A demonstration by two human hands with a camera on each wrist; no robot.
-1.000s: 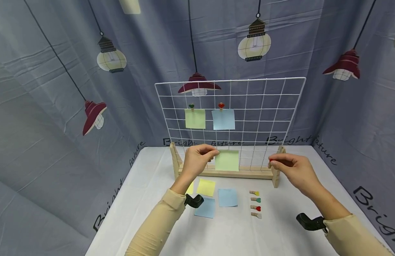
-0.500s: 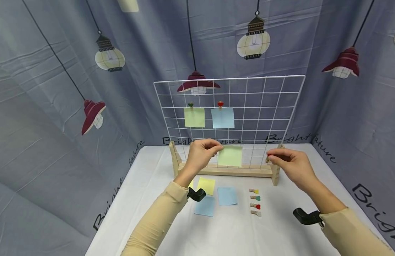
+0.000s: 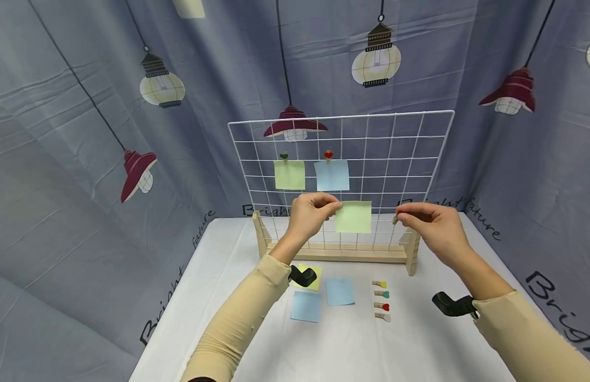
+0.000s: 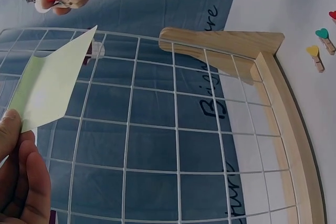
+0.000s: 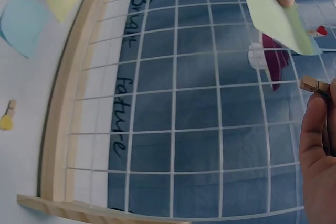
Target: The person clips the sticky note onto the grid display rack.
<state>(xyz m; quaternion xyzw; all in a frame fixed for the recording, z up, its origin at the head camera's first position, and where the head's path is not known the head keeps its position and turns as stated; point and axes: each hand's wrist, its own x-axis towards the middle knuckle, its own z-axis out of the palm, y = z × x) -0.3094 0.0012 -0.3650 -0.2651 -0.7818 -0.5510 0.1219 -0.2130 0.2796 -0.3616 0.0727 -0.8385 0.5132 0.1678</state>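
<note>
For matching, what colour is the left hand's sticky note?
Pale green sticky note, clearest in the head view.

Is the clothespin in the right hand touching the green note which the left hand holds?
Apart. The head view shows an open gap between the green note and the clothespin to its right.

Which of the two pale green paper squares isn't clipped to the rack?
The lower pale green square, pinched by the left hand at its edge. The other green square hangs from the rack by a green-heart clip.
</note>
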